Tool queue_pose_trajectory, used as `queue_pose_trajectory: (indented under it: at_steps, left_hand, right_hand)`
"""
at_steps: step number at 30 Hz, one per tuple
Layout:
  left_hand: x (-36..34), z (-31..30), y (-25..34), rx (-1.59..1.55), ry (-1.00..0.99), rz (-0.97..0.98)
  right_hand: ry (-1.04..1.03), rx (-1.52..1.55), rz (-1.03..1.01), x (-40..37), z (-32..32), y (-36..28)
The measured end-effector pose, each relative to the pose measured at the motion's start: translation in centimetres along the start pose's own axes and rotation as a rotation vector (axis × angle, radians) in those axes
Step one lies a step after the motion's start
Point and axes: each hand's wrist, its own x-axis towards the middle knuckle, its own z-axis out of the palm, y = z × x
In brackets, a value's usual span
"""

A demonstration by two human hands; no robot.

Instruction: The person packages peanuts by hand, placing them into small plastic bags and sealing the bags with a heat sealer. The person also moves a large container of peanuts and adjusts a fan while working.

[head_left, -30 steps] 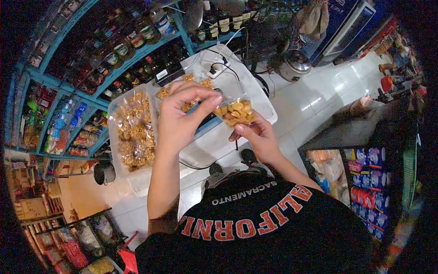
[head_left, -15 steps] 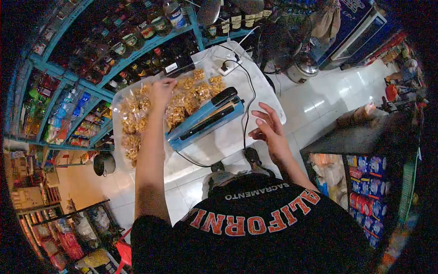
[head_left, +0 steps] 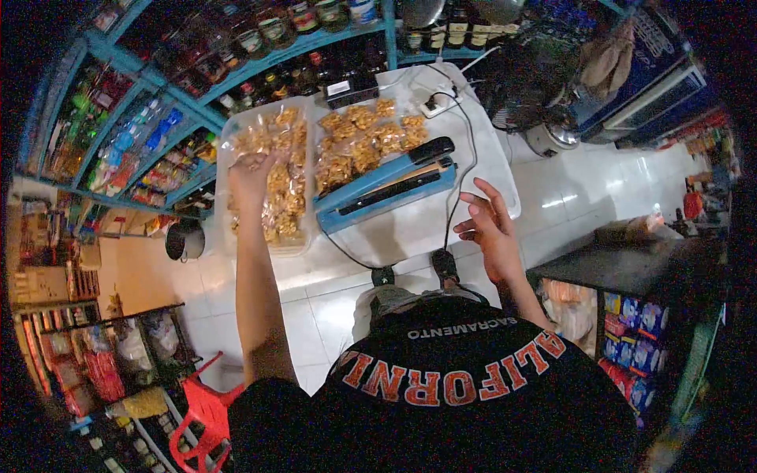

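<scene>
My left hand (head_left: 251, 175) is over a clear plastic tray (head_left: 285, 251), its fingers curled together among small plastic packets of golden-brown snacks (head_left: 287, 183). Whatever it pinches is too blurred to make out. Right of the tray, more snack packets (head_left: 359, 140) lie in a group on the white table. A blue impulse heat sealer (head_left: 386, 199) with a black-ended arm sits slantwise beside them. My right hand (head_left: 490, 230) hovers off the sealer's right end, near a black cord, fingers apart and holding nothing.
A white power strip (head_left: 440, 104) and a black box (head_left: 352, 90) are at the back of the white table (head_left: 493, 169). Blue shelves of bottles (head_left: 276, 33) stand behind. A dark counter (head_left: 623, 256) is at right, a red plastic chair (head_left: 203, 414) at lower left.
My left hand has moved left, from the edge of the loose packets to above the tray. The view has shifted, showing the tray more fully. My right hand keeps its spread pose.
</scene>
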Motion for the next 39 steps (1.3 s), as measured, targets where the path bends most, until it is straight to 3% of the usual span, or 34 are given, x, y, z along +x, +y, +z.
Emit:
queue_pose_trajectory:
  at_steps: [4, 5, 6, 8, 9, 11, 15, 17, 18, 20, 21, 23, 24, 26, 30, 33, 35, 37, 39]
  left_hand:
    - [-2.0, -2.1, -4.8, 0.018, -0.142, -0.1]
    - [-2.6, -0.9, -8.6, 0.024, -0.074, -0.038]
    - [-3.1, -0.8, -8.9, 0.025, -0.072, -0.044]
    - [-4.5, -0.5, -9.3, 0.371, 0.171, 0.43]
    - [-5.0, -0.7, -9.0, 0.371, 0.172, 0.426]
    - [-5.9, -1.0, -8.3, 0.304, -0.151, 0.024]
    - [-5.3, 0.6, -7.8, 0.203, -0.177, -0.083]
    - [-3.8, 1.6, -7.2, 0.175, -0.128, -0.281]
    - [-3.3, 2.0, -6.6, 0.173, -0.127, -0.28]
    - [-2.1, 2.8, -5.4, 0.766, -0.099, -0.351]
    - [-1.5, 3.7, -6.5, 0.762, -0.1, -0.347]
    - [-0.7, 6.1, -9.7, 0.448, 0.051, -0.106]
    - [-0.7, 5.9, -8.8, 0.441, 0.046, -0.101]
    - [-0.9, 4.8, -6.1, 0.53, -0.044, -0.222]
    - [-0.1, 5.1, -6.4, 0.472, -0.144, -0.313]
    - [-1.0, 2.8, -3.4, 0.536, 0.018, -0.285]
    - [-0.9, 2.4, -4.8, 0.38, 0.248, 0.018]
    - [-1.7, 0.4, -1.6, 0.289, 0.283, 0.061]
    - [-3.3, -1.6, 2.8, 0.202, 0.319, 0.11]
  right_hand:
    - [-0.021, -0.011, 0.025, -0.1, 0.8, 0.4]
    - [-0.026, -0.013, 0.028, -0.1, 1.0, 0.6]
    - [-0.039, -0.021, 0.023, -0.1, 1.1, 0.9]
    - [-0.054, -0.032, 0.021, -0.2, 1.4, 1.3]
    - [-0.059, -0.033, 0.027, -0.3, 1.6, 1.4]
    - [-0.063, -0.037, 0.032, -0.4, 1.8, 1.5]
    - [-0.067, -0.034, 0.061, -0.5, 1.7, 2.1]
    - [-0.07, -0.031, 0.066, -0.4, 1.6, 2.3]
    - [-0.065, -0.033, 0.07, -0.5, 1.5, 2.4]
    - [-0.055, -0.037, 0.072, -0.9, 1.4, 2.6]
    - [-0.039, -0.03, 0.076, -1.0, 1.3, 2.6]
    - [-0.014, -0.025, 0.076, -1.1, 1.2, 2.7]
    - [-0.011, -0.017, 0.065, -1.2, 1.1, 2.8]
    - [0.001, -0.009, 0.054, -1.3, 0.7, 2.9]
    - [0.027, -0.023, 0.069, -1.4, 0.3, 2.8]
    - [0.027, -0.068, 0.036, -1.4, 0.8, 2.2]
    - [0.014, -0.162, -0.014, -1.1, 1.1, 2.0]
    - [-0.136, -0.208, -0.169, -0.6, 1.6, 2.1]
    - [-0.202, -0.217, -0.188, -0.2, 2.1, 1.7]
